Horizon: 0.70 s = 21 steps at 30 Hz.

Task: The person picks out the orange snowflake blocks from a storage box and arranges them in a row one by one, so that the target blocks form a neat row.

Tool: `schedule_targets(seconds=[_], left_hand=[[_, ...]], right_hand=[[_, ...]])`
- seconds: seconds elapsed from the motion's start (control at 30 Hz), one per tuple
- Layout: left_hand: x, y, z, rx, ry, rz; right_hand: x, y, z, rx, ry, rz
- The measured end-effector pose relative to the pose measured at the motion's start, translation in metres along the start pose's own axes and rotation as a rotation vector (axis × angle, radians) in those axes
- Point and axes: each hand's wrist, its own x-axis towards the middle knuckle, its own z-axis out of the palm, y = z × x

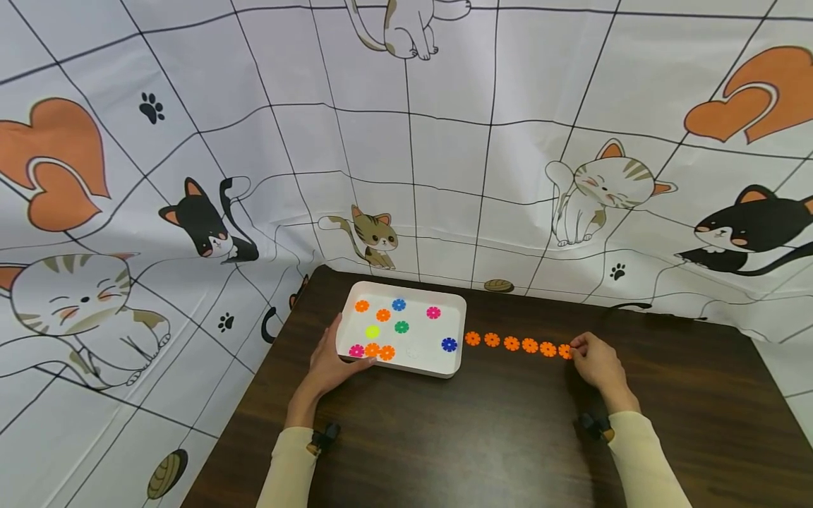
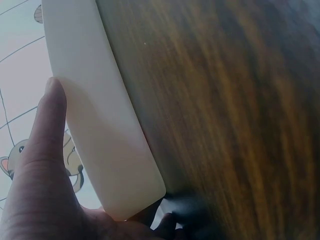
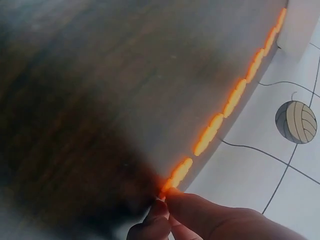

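Thumb and fingertips of the right hand [image 1: 595, 361] pinch an orange disc [image 1: 564, 351], bright and notched round its edge like a flower, at the far right of a row on the dark table [image 1: 495, 430]. Five matching discs [image 1: 511, 343] lead from it towards the white tray [image 1: 425, 335], whose corner the left hand [image 1: 327, 361] grips. Inside I count four orange pieces [image 1: 383, 315], two pink [image 1: 433, 312], two blue [image 1: 449, 344], one green [image 1: 401, 327], one yellow [image 1: 372, 331].

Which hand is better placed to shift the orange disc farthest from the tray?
Probably the right hand: it pinches that disc, while the left hand grips the tray, farther off.
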Motion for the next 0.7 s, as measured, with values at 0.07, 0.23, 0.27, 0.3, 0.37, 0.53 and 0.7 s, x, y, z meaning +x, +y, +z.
schedule_targets(seconds=[0.07,0.23,0.27,0.3,0.37,0.53,0.7], left_hand=[[0.0,0.0,0.0,-0.001,-0.001,0.002],[0.0,0.0,0.001,0.002,-0.001,0.002],[0.0,0.0,0.001,0.006,-0.001,0.002],[0.0,0.0,0.001,0.004,0.0,0.002],[0.0,0.0,0.001,0.004,0.001,0.0],[0.0,0.001,0.001,0.0,0.003,0.007],[0.0,0.001,0.001,-0.003,0.003,0.015]], right_hand=[[0.0,0.0,0.0,0.0,0.002,0.005],[-0.002,0.0,-0.001,0.002,0.009,0.009],[-0.002,0.0,-0.002,0.003,0.012,0.006],[-0.002,0.0,-0.002,0.002,0.017,0.001],[-0.002,-0.002,-0.002,0.002,0.027,-0.012],[-0.002,-0.012,-0.005,0.006,0.052,-0.058],[-0.005,-0.029,-0.007,0.014,0.058,-0.101]])
